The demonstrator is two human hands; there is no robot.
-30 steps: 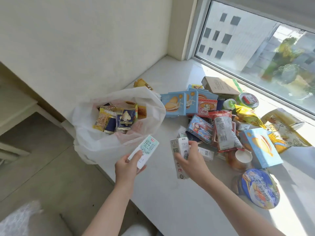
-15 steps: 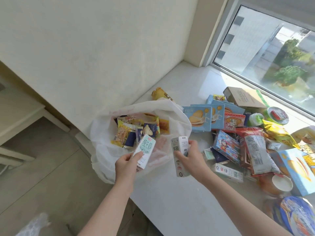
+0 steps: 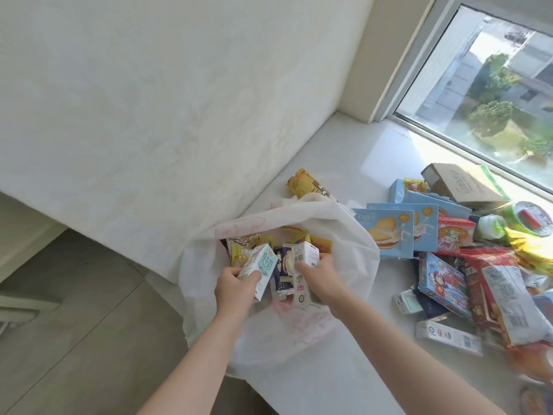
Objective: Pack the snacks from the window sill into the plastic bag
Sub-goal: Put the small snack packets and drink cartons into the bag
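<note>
On the left side, a white wall [image 3: 179, 100] fills most of the view, and a window [image 3: 493, 85] is at the top right. Below the window runs the white window sill [image 3: 344, 163]. At the left edge of the sill is the white plastic bag [image 3: 353, 250], with its mouth open upward and several snack packets already inside.

To the right of the bag, the other snacks lie in a loose pile on the sill. The pile has a brown cardboard box [image 3: 460, 184] near the glass and a light blue biscuit box [image 3: 386, 232] just beside the bag. It also has a red packet [image 3: 502, 292], a blue cartoon box [image 3: 443, 283] and a green cup [image 3: 531, 218]. A yellow packet [image 3: 308, 185] lies behind the bag, and a white carton [image 3: 449, 336] lies flat at the near side of the pile.

Both hands are over the mouth of the bag. The left hand [image 3: 233, 287] has its fingers curled around a white and teal milk carton [image 3: 260, 265], which is tilted. The right hand [image 3: 320, 275] grips a white printed carton [image 3: 302, 265] with the fingers wrapped around its side. The two cartons are close together, with a dark blue packet [image 3: 281, 274] showing between them. I cannot tell whether the cartons touch the packets below.
</note>
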